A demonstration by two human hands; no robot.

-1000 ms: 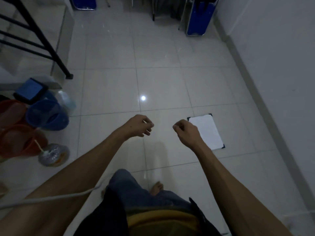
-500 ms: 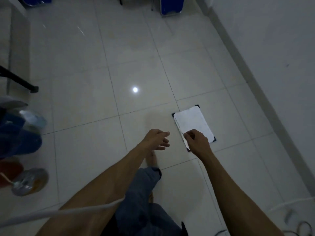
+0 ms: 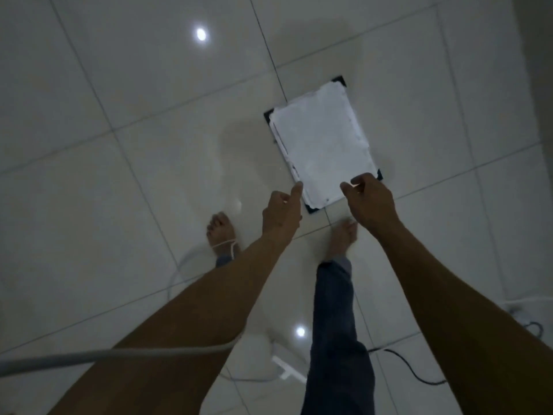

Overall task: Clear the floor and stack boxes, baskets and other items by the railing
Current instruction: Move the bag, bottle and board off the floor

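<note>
At 1 o'clock, white paper sheets [image 3: 321,142] lie on a black-cornered board [image 3: 341,81]; glossy off-white floor tiles [image 3: 119,115]; blue jeans [image 3: 338,324] at 6 o'clock.

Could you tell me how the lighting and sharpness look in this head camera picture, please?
Head view: dim overall, with two round lamp reflections glaring on the glossy floor tiles; the white sheet is the brightest thing, its surface washed out; a faint shadow lies on the tiles left of it; left hand and right hand look soft; wide-angle bending skews the tile lines.
</note>
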